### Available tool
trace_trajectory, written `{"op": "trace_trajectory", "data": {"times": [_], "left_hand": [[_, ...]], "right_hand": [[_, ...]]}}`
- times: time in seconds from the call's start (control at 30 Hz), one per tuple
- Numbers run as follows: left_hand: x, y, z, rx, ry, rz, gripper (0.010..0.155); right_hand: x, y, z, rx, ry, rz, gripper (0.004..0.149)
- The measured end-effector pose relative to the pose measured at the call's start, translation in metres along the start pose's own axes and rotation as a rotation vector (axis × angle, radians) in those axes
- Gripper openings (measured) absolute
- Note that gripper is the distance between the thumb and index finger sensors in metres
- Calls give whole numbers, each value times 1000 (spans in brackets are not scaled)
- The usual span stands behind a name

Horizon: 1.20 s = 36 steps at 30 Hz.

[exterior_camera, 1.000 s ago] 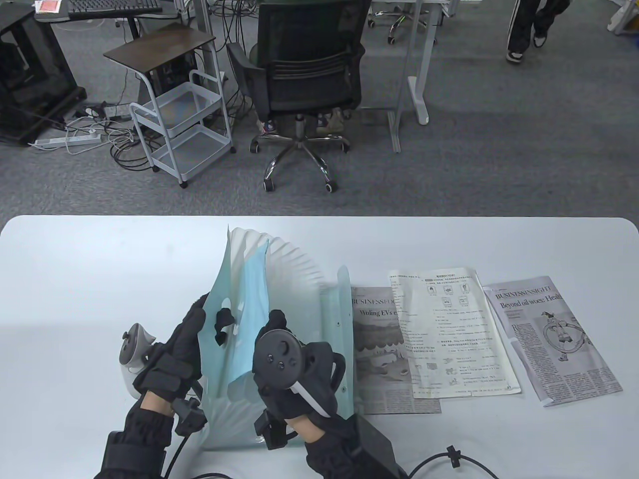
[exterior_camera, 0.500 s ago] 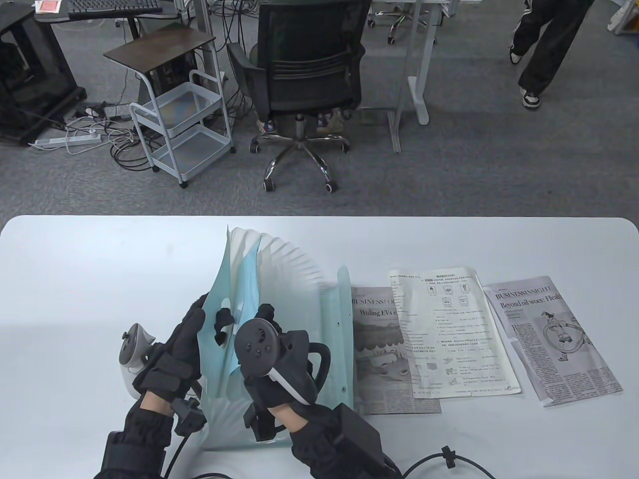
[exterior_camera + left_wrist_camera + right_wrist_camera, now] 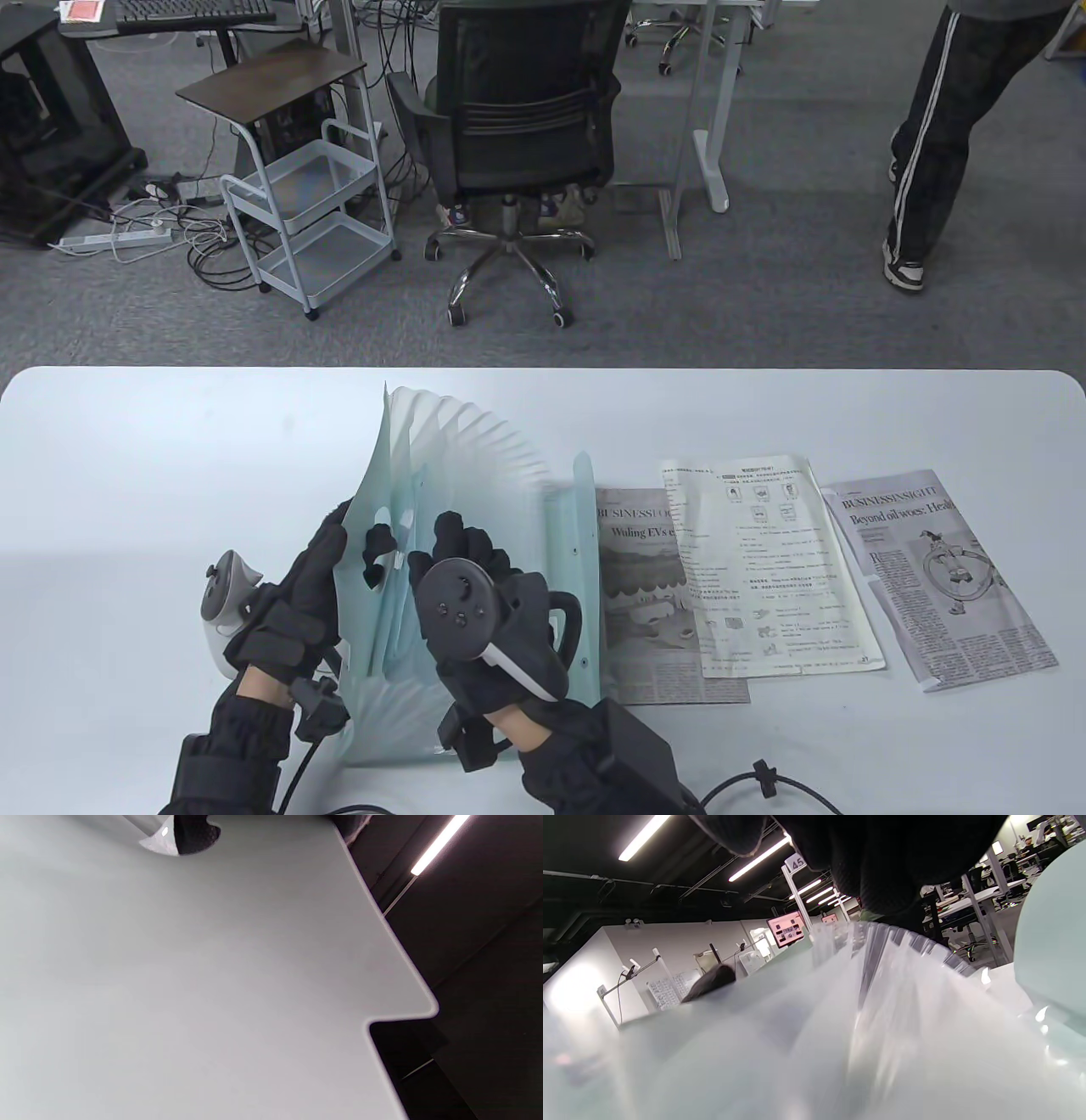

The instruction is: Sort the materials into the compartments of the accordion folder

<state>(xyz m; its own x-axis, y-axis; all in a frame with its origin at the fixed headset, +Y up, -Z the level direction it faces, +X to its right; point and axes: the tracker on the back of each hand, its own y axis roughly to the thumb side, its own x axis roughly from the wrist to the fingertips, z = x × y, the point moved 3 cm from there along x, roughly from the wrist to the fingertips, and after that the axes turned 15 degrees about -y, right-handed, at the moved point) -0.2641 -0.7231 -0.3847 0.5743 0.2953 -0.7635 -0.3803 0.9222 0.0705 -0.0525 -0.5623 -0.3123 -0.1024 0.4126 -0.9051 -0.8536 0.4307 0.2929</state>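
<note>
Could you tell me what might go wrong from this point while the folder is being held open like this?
1. The accordion folder stands fanned on edge; if the left hand gripping its front cover lets go, it may collapse or tip.
2. The right hand is among the pockets; it could crumple a divider.
3. The three papers overlap, so picking one may drag another.

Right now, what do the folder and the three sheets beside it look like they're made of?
Folder: probably thin plastic, pale green, translucent with a slight sheen; the left hand's fingers show through its cover. 
Left sheet and right sheet: apparently greyish, matte newsprint with headlines and pictures. 
Middle sheet: cream office paper, matte, likely a printed worksheet.
</note>
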Motion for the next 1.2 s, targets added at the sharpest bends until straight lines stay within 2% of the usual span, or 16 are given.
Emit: {"op": "trace_trajectory", "data": {"times": [0.17,0.4,0.53,0.7,0.9,1.2], "left_hand": [[0,0,0,1,-1,-1,71],[0,0,0,-1,0,1,71],[0,0,0,0,0,0,71],[0,0,0,1,0,0,71],[0,1,0,-1,1,1,71],[0,0,0,-2,0,0,71]], "right_hand": [[11,-32,25,-13,-23,-63,55],[23,-95,63,-55,-108,-222,58],[24,-136,71,-108,-102,-322,65],[19,-185,55,-210,-31,-420,70],[3,-241,17,-236,88,-533,76],[-16,-287,-32,-355,243,-589,83]]}}
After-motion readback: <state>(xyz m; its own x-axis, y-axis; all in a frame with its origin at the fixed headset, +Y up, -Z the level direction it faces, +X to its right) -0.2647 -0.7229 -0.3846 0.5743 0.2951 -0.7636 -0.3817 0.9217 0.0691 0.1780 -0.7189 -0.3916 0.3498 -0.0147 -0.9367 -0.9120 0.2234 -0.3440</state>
